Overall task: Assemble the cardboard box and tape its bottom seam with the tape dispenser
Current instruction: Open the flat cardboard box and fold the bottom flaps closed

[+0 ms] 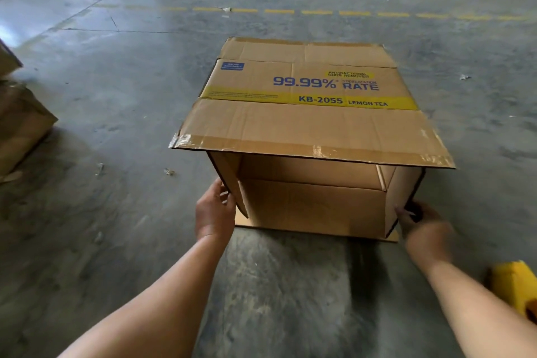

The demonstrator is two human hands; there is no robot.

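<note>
A brown cardboard box (308,119) with blue and yellow print lies on its side on the concrete floor, its open end facing me. Its upper flap sticks out flat toward me and carries old tape strips; the lower flap lies on the floor. My left hand (215,209) touches the left side flap with its fingers against the edge. My right hand (421,221), blurred, holds the edge of the right side flap. A yellow tape dispenser (515,289) lies on the floor at the lower right, beside my right forearm, partly cut off by the frame.
Other brown cardboard boxes (20,125) stand at the left edge. A dashed yellow line (319,12) crosses the floor behind the box. Small scraps of litter (169,172) dot the concrete around it.
</note>
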